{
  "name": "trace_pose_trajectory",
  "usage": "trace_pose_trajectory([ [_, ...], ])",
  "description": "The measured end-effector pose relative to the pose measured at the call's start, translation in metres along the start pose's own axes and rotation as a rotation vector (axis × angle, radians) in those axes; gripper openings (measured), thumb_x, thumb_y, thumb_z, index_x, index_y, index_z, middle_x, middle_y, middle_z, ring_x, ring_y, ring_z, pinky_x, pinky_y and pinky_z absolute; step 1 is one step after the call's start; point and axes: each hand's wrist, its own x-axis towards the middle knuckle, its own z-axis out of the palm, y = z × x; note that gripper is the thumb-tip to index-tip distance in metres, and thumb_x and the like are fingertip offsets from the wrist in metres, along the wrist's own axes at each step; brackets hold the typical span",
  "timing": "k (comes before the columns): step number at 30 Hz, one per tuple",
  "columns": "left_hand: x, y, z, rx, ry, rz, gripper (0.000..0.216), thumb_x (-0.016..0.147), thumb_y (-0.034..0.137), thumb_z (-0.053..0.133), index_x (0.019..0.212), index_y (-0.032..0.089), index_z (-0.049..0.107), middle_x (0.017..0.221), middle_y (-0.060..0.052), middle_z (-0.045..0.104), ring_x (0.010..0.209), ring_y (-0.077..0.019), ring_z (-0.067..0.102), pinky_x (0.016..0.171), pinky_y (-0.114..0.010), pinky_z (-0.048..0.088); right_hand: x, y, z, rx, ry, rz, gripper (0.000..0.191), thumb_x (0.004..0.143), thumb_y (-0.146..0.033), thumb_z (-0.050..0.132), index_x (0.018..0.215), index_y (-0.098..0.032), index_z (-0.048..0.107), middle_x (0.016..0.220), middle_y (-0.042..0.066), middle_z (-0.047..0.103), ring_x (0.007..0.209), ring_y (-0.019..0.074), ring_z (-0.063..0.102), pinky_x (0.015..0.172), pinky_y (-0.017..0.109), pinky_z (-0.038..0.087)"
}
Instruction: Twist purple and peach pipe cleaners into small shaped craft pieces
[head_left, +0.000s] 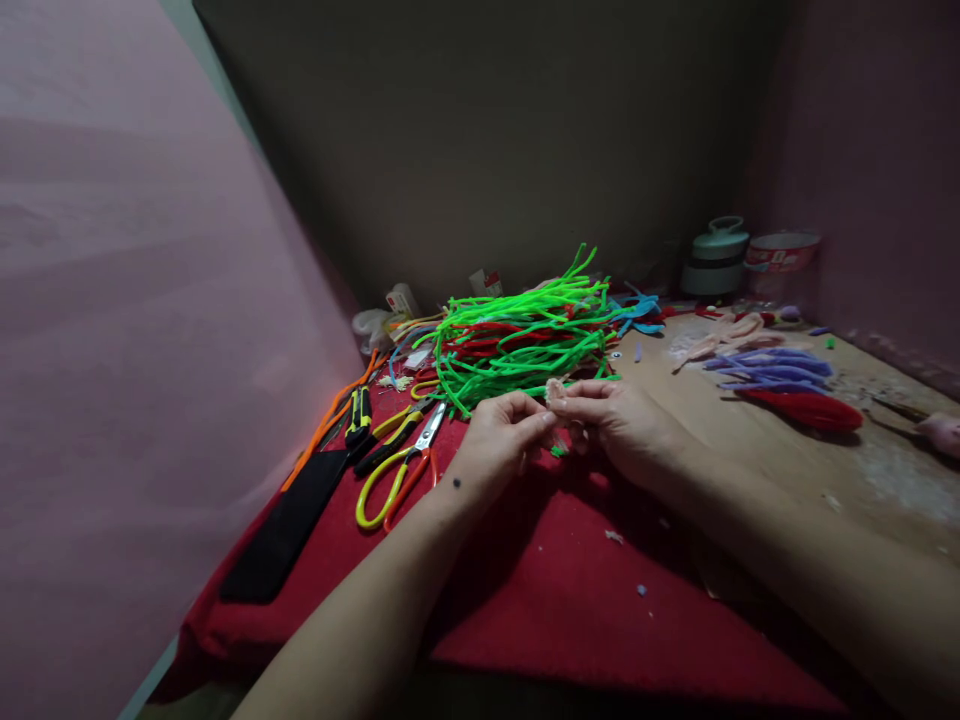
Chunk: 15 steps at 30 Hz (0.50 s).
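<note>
Close together above the red cloth [525, 580], both hands have their fingertips pinched. My right hand [622, 415] grips a small pale pink fuzzy piece [555, 392], which sticks up past the fingertips. Against its lower part, the thumb and forefinger of my left hand [499, 440] are pressed; what exactly they pinch is too small to make out. A bit of green fuzz [558, 451] shows just below the fingers. Right behind the hands lies a large heap of green pipe cleaners [525, 350], with red pipe cleaners [480, 338] among them.
Left of my hands lie yellow-and-orange handled scissors [409, 465], pliers [394, 435], a utility knife [359, 415] and a black flat case [289, 530]. Purple pipe cleaners [780, 370] and a red bundle [802, 410] lie right. Another person's hand [941, 432] holds a tool at the right edge.
</note>
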Motion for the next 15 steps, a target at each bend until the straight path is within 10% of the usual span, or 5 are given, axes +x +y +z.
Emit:
trace_pose_trajectory([
  [15, -0.001, 0.004, -0.005, 0.133, -0.084, -0.005, 0.023, 0.068, 0.034, 0.062, 0.062, 0.013, 0.053, 0.047, 0.004, 0.050, 0.034, -0.0032, 0.036, 0.036, -0.017, 0.026, 0.001, -0.002, -0.004, -0.077, -0.076, -0.030, 0.013, 0.064, -0.021, 0.066, 0.062, -0.013, 0.057, 0.054, -0.003, 0.049, 0.042, 0.0054, 0.039, 0.038, 0.020, 0.028],
])
